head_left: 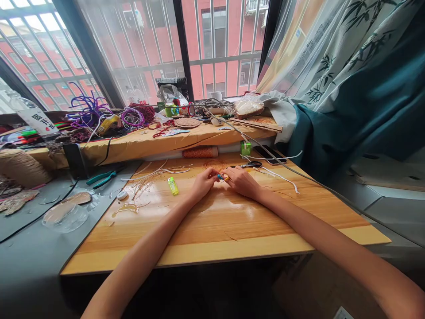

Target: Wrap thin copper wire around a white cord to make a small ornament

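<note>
Above the middle of the wooden board (199, 230), my left hand (203, 182) and my right hand (243, 180) meet, fingers closed. Between their fingertips is a small blue piece (219, 177) with an orange end (227, 179); its kind is too small to make out. My left fingers pinch the blue part, while the right ones close round the orange side. Black-handled scissors (252, 164) lie just beyond my right hand. Fine orange thread (214, 165) is looped behind both hands. A yellow-green lighter (173, 186) rests left of my left hand.
Pale cords (159, 170) and a white cap (122, 195) lie on the left. Behind are an orange thread spool (199, 152), a green box (245, 148) and a phone (268, 155). Teal pliers (101, 178) lie on the grey surface. A cluttered ledge (179, 139) runs below the window.
</note>
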Tool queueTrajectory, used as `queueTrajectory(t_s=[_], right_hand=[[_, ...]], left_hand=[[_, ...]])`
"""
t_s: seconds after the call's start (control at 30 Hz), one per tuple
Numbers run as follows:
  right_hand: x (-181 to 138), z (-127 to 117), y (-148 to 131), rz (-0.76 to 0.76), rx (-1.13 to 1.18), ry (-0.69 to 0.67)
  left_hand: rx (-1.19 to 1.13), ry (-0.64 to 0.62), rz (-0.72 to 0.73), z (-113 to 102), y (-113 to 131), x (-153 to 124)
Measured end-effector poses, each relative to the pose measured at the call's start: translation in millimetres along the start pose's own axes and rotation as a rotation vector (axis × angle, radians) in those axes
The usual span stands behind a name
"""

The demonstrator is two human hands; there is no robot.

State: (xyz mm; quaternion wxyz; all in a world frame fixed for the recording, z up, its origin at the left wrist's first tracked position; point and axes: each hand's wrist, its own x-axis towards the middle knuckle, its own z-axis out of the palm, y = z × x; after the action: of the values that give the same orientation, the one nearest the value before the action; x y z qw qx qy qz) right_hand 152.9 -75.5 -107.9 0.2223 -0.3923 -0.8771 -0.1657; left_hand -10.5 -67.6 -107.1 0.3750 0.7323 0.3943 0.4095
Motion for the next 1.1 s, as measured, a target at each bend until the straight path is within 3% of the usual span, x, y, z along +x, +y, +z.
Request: queueTrajectory(t_s=[0.33, 0.67, 0.9, 1.1], right_hand=[[-0.5, 3.5, 0.6, 0.076, 0.066, -0.022], [0.2, 4.0, 0.1, 0.047, 0.073, -0.008], [0.1, 1.0, -1.4, 0.037, 0.036, -0.129], [-0.7, -0.5, -0.8, 0.113, 0.061, -0.293]], left_hand=[[-0.070, -0.025, -0.116, -0.8, -4.8, 5.1], [-0.028, -0.045, -0.081, -0.7, -4.6, 4.0], [-0.016, -0.100, -0.133, -0.5, -6.4, 5.3], [0.267, -0.111, -0.047, 0.0, -5.4, 4.9]])
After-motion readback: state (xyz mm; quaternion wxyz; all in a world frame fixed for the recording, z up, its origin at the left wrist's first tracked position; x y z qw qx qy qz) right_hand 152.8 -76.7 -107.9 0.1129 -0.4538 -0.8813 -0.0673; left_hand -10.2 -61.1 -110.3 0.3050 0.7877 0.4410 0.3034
